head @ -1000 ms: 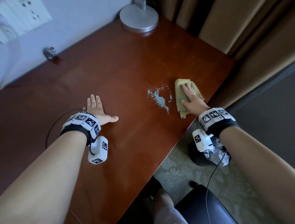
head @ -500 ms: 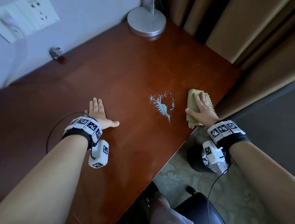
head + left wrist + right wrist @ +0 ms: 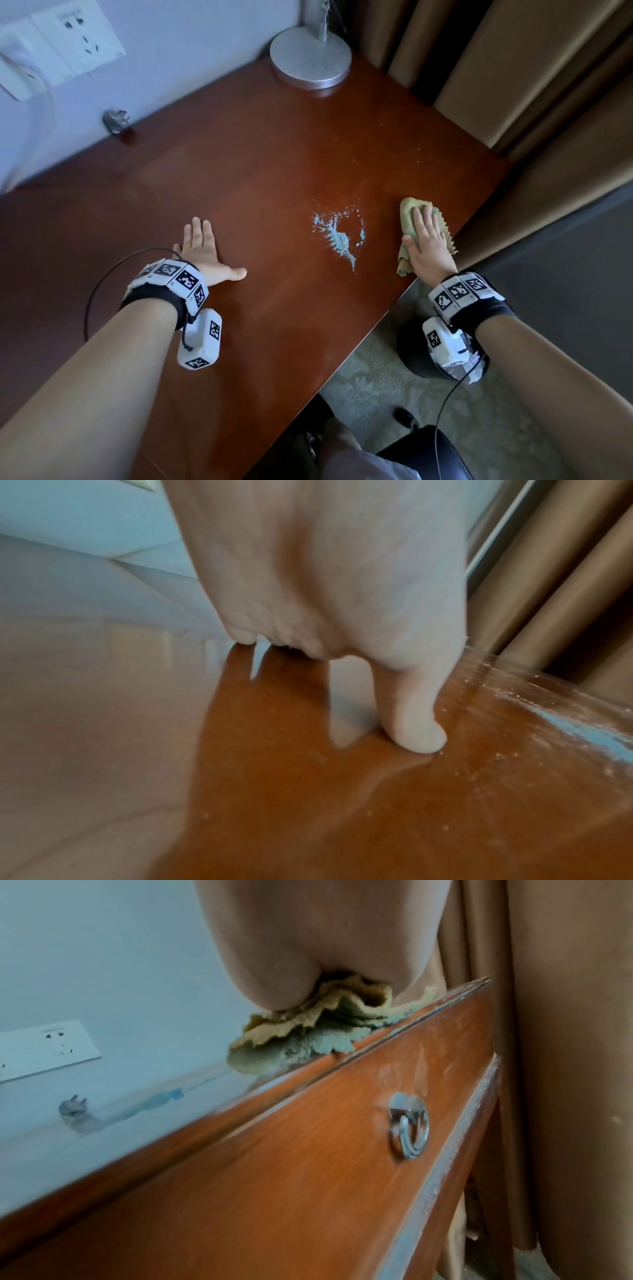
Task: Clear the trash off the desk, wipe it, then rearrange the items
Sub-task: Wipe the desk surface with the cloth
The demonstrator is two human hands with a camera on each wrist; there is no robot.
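Near the right front edge of the table [image 3: 274, 164], a crumpled yellow-green cloth [image 3: 409, 209] lies under the right hand [image 3: 426, 245], whose straight fingers press flat on top of it, thumb along the cloth's left side. From the right wrist view the cloth [image 3: 308, 1031] bunches in folds beneath the palm [image 3: 308, 947] and its frayed edge hangs slightly over the table's rim, above a drawer front with a metal ring pull [image 3: 409, 1126]. Just to the left of the cloth, apart from it, a patch of pale blue powder [image 3: 339, 236] is scattered on the reddish-brown wood, thinning to a streak toward the near edge. Farther left, well apart from the powder, the left hand [image 3: 202, 253] rests palm down on the table with fingers straight and together and the thumb spread out to the right; the left wrist view shows the thumb [image 3: 414, 723] touching the glossy surface, with specks of powder nearby. At the far corner of the table stands a round silver lamp base [image 3: 310, 58], close to brown curtains [image 3: 513, 78]. A loose plug [image 3: 116, 120] lies at the back edge against the wall, below a white socket plate [image 3: 78, 44]. On the carpet under the right wrist sits a dark bin [image 3: 414, 346] with crumpled clear plastic inside.
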